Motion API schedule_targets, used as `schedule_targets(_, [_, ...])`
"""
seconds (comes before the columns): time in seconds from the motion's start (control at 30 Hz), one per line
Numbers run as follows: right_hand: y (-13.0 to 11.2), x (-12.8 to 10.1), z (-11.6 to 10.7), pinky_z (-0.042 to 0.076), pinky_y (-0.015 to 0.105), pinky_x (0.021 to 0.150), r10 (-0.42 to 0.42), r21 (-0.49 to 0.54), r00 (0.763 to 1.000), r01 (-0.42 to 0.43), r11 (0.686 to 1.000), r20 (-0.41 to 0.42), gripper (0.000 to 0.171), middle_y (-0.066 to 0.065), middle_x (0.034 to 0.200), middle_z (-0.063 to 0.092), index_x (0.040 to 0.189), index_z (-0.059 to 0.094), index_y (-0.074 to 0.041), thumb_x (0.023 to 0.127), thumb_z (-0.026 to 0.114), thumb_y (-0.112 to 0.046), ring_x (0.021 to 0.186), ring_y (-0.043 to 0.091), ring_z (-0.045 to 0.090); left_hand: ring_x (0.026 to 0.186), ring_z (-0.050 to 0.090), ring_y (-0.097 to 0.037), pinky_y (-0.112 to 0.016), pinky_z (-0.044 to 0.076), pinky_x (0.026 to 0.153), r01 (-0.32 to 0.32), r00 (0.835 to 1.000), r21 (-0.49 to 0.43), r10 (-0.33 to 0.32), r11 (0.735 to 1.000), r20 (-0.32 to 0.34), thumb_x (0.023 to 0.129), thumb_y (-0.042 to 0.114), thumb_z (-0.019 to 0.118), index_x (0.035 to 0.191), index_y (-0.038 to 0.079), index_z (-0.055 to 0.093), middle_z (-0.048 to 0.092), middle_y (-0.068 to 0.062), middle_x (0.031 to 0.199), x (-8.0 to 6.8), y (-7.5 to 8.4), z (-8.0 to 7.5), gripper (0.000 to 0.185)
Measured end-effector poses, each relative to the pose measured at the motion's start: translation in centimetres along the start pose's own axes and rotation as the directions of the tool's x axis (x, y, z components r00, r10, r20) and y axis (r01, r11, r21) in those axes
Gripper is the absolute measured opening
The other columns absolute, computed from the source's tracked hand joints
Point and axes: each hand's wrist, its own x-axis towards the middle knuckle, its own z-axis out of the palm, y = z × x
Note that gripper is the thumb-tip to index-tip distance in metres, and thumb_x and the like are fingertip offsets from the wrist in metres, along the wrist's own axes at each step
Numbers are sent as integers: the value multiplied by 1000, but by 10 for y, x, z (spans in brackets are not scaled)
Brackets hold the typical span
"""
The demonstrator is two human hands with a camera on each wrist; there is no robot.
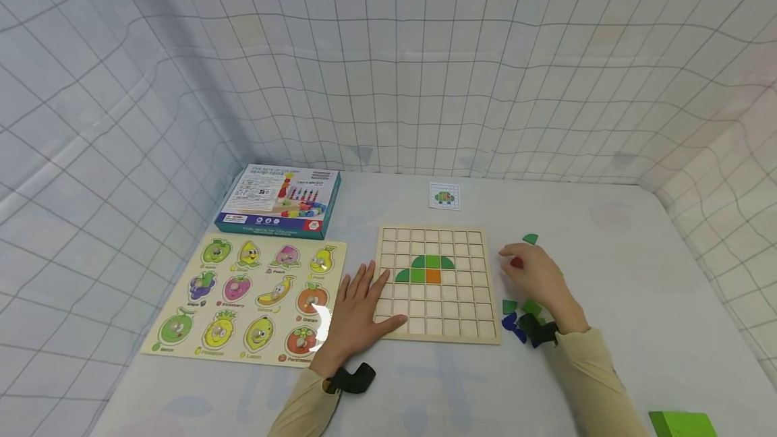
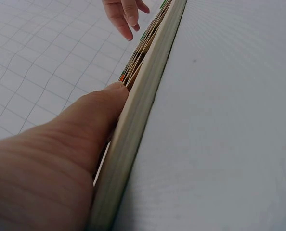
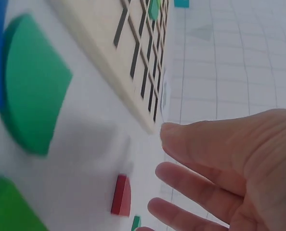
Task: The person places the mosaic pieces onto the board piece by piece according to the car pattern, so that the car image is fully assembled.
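My left hand (image 1: pixel 357 315) lies flat along the left side of a wooden grid board (image 1: pixel 450 326), its fingers spread and its thumb over the lower left cells. On the board sit green square and quarter-round tiles (image 1: pixel 417 276) and one orange square tile (image 1: pixel 433 276). Right of the board, my right hand (image 1: pixel 539 278) hovers with loosely bent fingers by a red quarter-round tile (image 3: pixel 121 195). In the right wrist view that tile lies on the table, apart from the fingertips (image 3: pixel 168 137). A dark green quarter-round tile (image 1: pixel 530 239) lies just beyond this hand.
Green tiles (image 1: pixel 509 306) and blue tiles (image 1: pixel 509 322) lie loose below the right hand. Behind the board is a pattern card (image 1: pixel 445 195). A fruit puzzle board (image 1: pixel 243 299) and a toy box (image 1: pixel 280 200) occupy the left. A green block (image 1: pixel 682 425) stands at the front right.
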Motion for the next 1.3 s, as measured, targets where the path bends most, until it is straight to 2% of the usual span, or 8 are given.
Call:
schedule_targets(0.1, [6, 1, -2, 41, 55, 92, 18, -37, 1000, -17, 999, 19, 28, 25, 120, 59, 112, 65, 7, 86, 65, -3, 114, 43, 51, 142, 12, -31, -51, 4, 111, 2, 1000, -1, -2, 1000, 2, 81, 60, 61, 147, 11, 36, 23, -16, 154, 0, 0, 0, 86])
schedule_targets(0.23, [14, 3, -1, 42, 55, 91, 30, -66, 999, -28, 997, 29, 29, 27, 116, 60, 112, 64, 10, 85, 62, 1, 109, 43, 53, 142, 12, -31, -51, 4, 111, 2, 1000, -5, -2, 1000, 0, 81, 59, 61, 147, 11, 37, 23, -16, 154, 0, 0, 0, 86])
schedule_targets(0.53, [22, 0, 0, 45, 44, 70, 64, -14, 998, -64, 998, 20, 23, 22, 96, 58, 104, 67, 9, 83, 65, 1, 80, 30, 51, 142, 13, -32, -52, 5, 111, -2, 1000, 1, 2, 1000, -8, 81, 60, 61, 146, 10, 38, 24, -16, 153, 0, -1, 2, 85])
schedule_targets(0.83, [24, -3, -1, 47, 41, 67, 111, 28, 994, -112, 993, 20, 22, 17, 90, 57, 103, 67, 7, 82, 67, 0, 79, 29, 53, 142, 13, -31, -51, 6, 111, -6, 1000, 12, 6, 1000, -13, 81, 60, 60, 147, 11, 37, 24, -16, 153, 0, -2, 3, 85])
schedule_targets(1.3, [24, -8, 0, 44, 36, 65, 163, 37, 986, -164, 986, 28, 19, 12, 84, 53, 98, 67, 6, 82, 70, -3, 76, 26, 49, 142, 14, -32, -52, 6, 110, -13, 1000, 20, 13, 1000, -17, 81, 61, 60, 147, 12, 37, 24, -16, 153, 0, -2, 2, 85])
